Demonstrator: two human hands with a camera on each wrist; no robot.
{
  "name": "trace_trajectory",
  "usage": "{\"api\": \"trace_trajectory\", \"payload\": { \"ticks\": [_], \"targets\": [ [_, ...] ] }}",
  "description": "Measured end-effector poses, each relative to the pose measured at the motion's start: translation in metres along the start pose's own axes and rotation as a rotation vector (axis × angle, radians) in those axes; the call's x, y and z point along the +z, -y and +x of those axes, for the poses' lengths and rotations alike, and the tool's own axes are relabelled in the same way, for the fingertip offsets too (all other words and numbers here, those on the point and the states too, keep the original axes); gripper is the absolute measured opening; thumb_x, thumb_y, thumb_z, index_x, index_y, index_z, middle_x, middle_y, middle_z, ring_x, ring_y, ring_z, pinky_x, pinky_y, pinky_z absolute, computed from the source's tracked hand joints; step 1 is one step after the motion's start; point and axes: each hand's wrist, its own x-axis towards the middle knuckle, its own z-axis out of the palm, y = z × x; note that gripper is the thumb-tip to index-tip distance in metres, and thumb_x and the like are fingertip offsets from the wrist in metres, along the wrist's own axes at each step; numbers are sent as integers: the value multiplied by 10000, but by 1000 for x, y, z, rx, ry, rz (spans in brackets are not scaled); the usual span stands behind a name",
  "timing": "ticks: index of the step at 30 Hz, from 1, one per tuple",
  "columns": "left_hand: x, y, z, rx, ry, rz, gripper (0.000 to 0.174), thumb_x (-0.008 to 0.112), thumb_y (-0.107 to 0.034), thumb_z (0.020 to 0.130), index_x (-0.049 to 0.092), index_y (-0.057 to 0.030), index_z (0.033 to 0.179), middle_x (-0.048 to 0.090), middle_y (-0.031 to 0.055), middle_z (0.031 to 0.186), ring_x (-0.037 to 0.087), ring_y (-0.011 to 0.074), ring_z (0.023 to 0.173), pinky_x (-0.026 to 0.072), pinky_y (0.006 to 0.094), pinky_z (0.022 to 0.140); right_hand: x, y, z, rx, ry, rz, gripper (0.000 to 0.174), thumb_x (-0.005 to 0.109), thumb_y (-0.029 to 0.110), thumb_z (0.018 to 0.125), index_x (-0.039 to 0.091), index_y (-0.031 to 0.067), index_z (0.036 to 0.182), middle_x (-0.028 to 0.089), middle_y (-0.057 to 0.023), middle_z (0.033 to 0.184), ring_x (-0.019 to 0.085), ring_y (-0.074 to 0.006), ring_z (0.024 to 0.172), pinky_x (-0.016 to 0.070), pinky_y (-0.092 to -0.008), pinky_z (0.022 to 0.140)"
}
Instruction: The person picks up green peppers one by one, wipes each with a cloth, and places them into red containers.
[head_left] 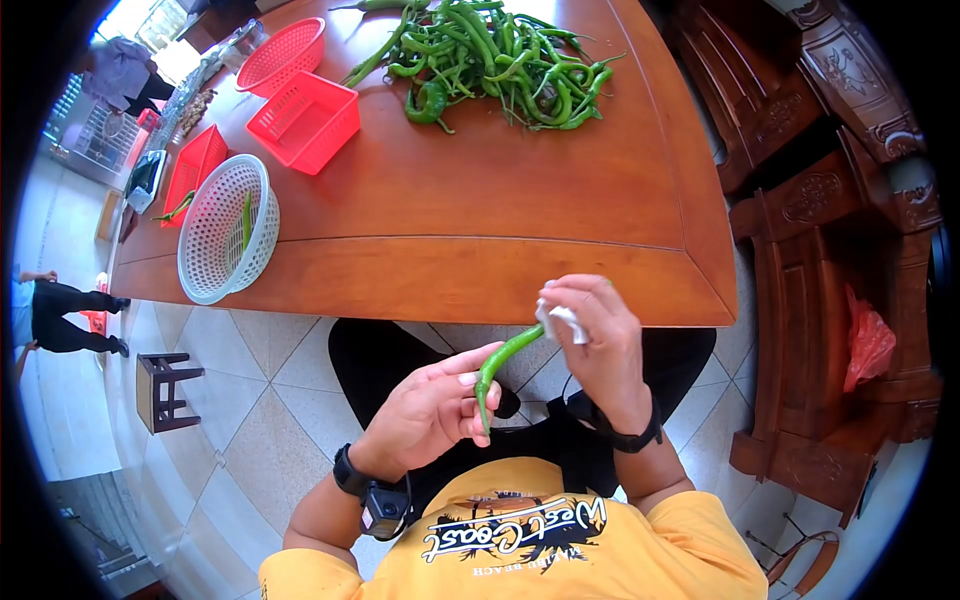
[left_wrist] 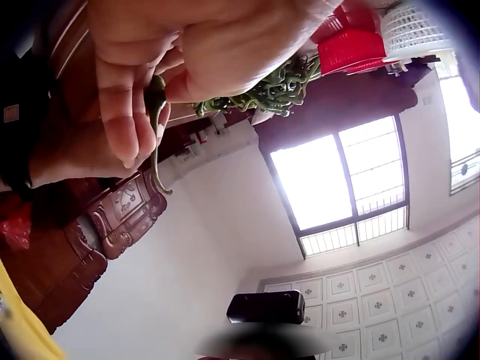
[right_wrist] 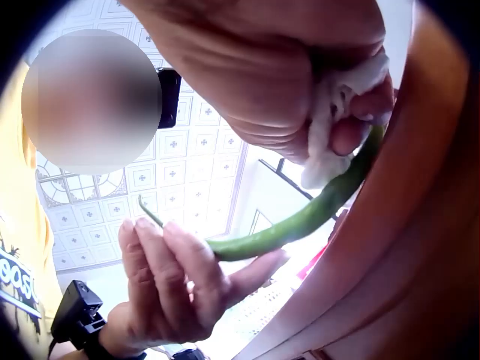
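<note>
L hand (head_left: 430, 408): grip is closing lightly, thumb + fingers holding the thin, curved end of a long, glossy green pepper (head_left: 508, 355). R hand (head_left: 600, 345): grip is pinching a crumpled white cloth (head_left: 562, 320) against the pepper's other end; fingertips are bending around it. Pepper is slanting btwn both hands, over the lap, just off the near edge of the brown wooden table (head_left: 480, 200).

On table: a loose pile of green peppers (head_left: 500, 60) is lying toward the far side. L of pile, a red rectangular plastic basket (head_left: 305, 120) is sitting beside a red oval plastic basket (head_left: 283, 55). Nearer the L edge, a white round perforated basket (head_left: 205, 240) is holding a green pepper; a narrow red plastic basket (head_left: 200, 160) is standing next to it.

Floor, L side: a small dark-framed stool (head_left: 165, 392) is standing on pale tiles (head_left: 240, 440).
</note>
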Motion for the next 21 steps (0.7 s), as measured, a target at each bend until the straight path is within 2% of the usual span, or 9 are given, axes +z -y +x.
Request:
{"api": "trace_trajectory", "payload": {
  "ticks": [2, 5, 9, 12, 17, 20, 21],
  "targets": [
    [8, -3, -3, -16, -90, 37, 550, 446, -117, 934, 282, -11, 1448, 563, 75, 892, 542, 110, 662, 511, 256, 586, -5, -6, 2, 25, -46, -24, 283, 675, -73, 722, 647, 53, 974, 624, -120, 977, 661, -277, 804, 551, -339, 653],
    [6, -3, -4, -41, -66, -28, 570, 451, -111, 933, 254, -12, 1459, 551, 76, 898, 515, 105, 664, 487, 245, 565, -12, -8, 5, 21, -127, -50, 281, 667, -91, 737, 646, 46, 981, 608, -121, 991, 664, -263, 797, 554, -329, 645],
    [4, 1, -1, -56, -16, -124, 604, 468, -99, 926, 218, -15, 1469, 542, 80, 899, 499, 98, 667, 471, 227, 562, -11, -7, 3, 37, -134, -52, 301, 669, -100, 742, 644, 38, 1009, 570, -125, 1074, 659, -255, 829, 559, -324, 663],
    [5, 3, 1, -49, 0, -165, 619, 484, -103, 928, 206, -17, 1473, 537, 84, 914, 478, 94, 663, 453, 211, 559, -6, -4, -2, 21, -88, -8, 308, 667, -98, 745, 642, 40, 1019, 558, -128, 1101, 655, -259, 843, 558, -323, 690],
    [8, 5, 5, -36, 0, -238, 559, 495, -121, 941, 269, -19, 1442, 526, 82, 936, 442, 78, 648, 422, 192, 547, 6, 9, -11, 19, 43, 168, 308, 675, -65, 740, 626, 36, 1027, 608, -144, 1005, 633, -320, 886, 531, -357, 738],
    [-9, 10, 9, -29, 131, -336, 514, 459, -99, 953, 298, -31, 1436, 540, 89, 1004, 478, 105, 706, 450, 234, 641, 10, 18, -17, 12, 159, 311, 301, 684, -45, 747, 629, 34, 1032, 612, -150, 1014, 635, -318, 886, 533, -351, 729],
    [-9, 11, 9, -30, 134, -334, 511, 465, -105, 953, 303, -33, 1431, 540, 86, 1002, 474, 103, 701, 447, 232, 632, 10, 21, -19, 4, 201, 357, 303, 678, -46, 752, 631, 33, 1041, 613, -151, 1026, 639, -313, 892, 535, -348, 726]
  ]
}}
